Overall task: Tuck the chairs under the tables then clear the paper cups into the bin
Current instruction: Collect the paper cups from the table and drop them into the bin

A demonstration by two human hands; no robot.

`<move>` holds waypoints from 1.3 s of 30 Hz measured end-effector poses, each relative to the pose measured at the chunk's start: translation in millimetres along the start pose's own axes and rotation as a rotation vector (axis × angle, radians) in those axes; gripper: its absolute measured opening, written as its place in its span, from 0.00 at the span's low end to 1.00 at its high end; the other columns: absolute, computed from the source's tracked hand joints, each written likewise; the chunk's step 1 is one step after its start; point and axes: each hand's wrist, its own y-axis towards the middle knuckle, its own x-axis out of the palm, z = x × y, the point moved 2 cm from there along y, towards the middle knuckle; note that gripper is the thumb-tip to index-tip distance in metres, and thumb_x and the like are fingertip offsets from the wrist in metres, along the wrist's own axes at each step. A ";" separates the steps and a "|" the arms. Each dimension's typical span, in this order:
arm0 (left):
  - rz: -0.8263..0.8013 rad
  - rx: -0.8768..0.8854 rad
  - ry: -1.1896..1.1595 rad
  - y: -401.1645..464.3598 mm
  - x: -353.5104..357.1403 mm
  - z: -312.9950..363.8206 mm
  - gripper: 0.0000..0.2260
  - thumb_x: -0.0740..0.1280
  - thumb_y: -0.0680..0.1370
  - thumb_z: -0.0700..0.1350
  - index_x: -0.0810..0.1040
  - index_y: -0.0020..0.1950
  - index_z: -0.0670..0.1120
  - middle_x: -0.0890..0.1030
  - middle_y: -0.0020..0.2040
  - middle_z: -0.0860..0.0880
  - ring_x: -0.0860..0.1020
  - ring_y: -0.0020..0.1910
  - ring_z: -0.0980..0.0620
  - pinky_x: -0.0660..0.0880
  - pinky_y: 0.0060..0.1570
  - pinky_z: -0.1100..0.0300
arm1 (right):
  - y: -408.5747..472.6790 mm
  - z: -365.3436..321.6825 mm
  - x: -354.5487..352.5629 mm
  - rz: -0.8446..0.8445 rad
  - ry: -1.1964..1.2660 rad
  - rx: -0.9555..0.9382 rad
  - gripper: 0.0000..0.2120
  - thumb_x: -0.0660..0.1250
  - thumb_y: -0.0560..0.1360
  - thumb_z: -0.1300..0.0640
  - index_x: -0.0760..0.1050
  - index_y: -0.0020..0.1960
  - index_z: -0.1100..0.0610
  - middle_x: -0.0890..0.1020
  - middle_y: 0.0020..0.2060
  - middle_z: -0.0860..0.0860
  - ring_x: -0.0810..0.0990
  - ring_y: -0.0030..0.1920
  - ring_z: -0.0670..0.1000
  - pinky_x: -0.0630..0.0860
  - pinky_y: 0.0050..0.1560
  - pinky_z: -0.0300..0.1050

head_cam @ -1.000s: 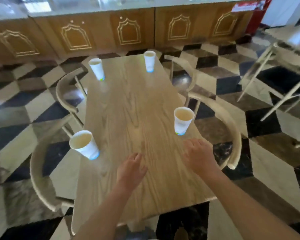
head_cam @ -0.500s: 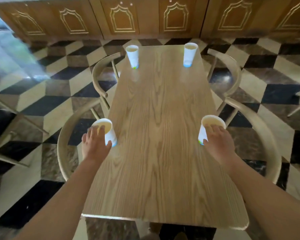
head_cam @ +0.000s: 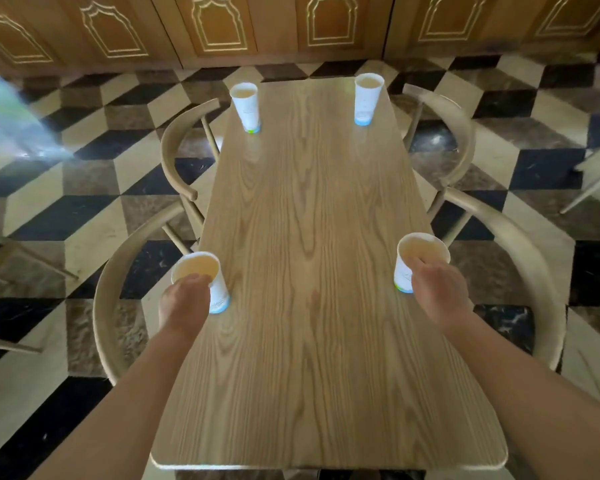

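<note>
A long wooden table (head_cam: 309, 237) carries several white paper cups. My left hand (head_cam: 184, 303) wraps the near left cup (head_cam: 219, 292), which has a blue base and stands on the table's left edge. My right hand (head_cam: 437, 289) grips the near right cup (head_cam: 404, 268), green at its base, with fingers over the rim. Two more cups stand at the far end: the far left cup (head_cam: 246, 107) and the far right cup (head_cam: 367, 98). Curved-back wooden chairs sit tucked against both sides: near left chair (head_cam: 108, 292), far left chair (head_cam: 174, 150), near right chair (head_cam: 534, 271), far right chair (head_cam: 458, 133).
A carved wooden cabinet front (head_cam: 291, 26) runs along the far wall beyond a chequered tile floor (head_cam: 84, 174). Legs of another table or chair show at the right edge (head_cam: 593, 178) and at the left edge (head_cam: 11, 251). No bin is in view.
Both hands moved apart from the table's middle onto the two near cups and closed around them. The view swung to face straight down the table and came closer.
</note>
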 end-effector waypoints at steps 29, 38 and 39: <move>-0.042 1.022 -0.376 -203.4 59.0 399.3 0.10 0.61 0.71 0.40 0.82 0.44 0.43 0.82 0.38 0.46 0.79 0.39 0.45 0.74 0.40 0.54 | -190.0 193.6 -46.3 0.353 0.297 0.247 0.05 0.74 0.67 0.64 0.80 0.42 0.62 0.82 0.35 0.56 0.80 0.32 0.55 0.81 0.30 0.50; -0.038 0.986 -0.333 -283.0 70.2 532.0 0.08 0.74 0.67 0.35 0.83 0.45 0.43 0.84 0.40 0.46 0.81 0.40 0.46 0.76 0.45 0.51 | -233.8 331.9 -66.1 0.301 0.294 0.179 0.11 0.79 0.62 0.63 0.82 0.43 0.62 0.84 0.37 0.56 0.82 0.33 0.54 0.81 0.34 0.46; -0.040 0.984 -0.326 -285.5 73.1 540.0 0.08 0.73 0.68 0.35 0.83 0.45 0.43 0.84 0.40 0.46 0.81 0.40 0.46 0.76 0.45 0.51 | -233.3 342.7 -65.9 0.303 0.293 0.172 0.12 0.79 0.62 0.63 0.82 0.43 0.62 0.84 0.38 0.56 0.82 0.34 0.54 0.81 0.35 0.47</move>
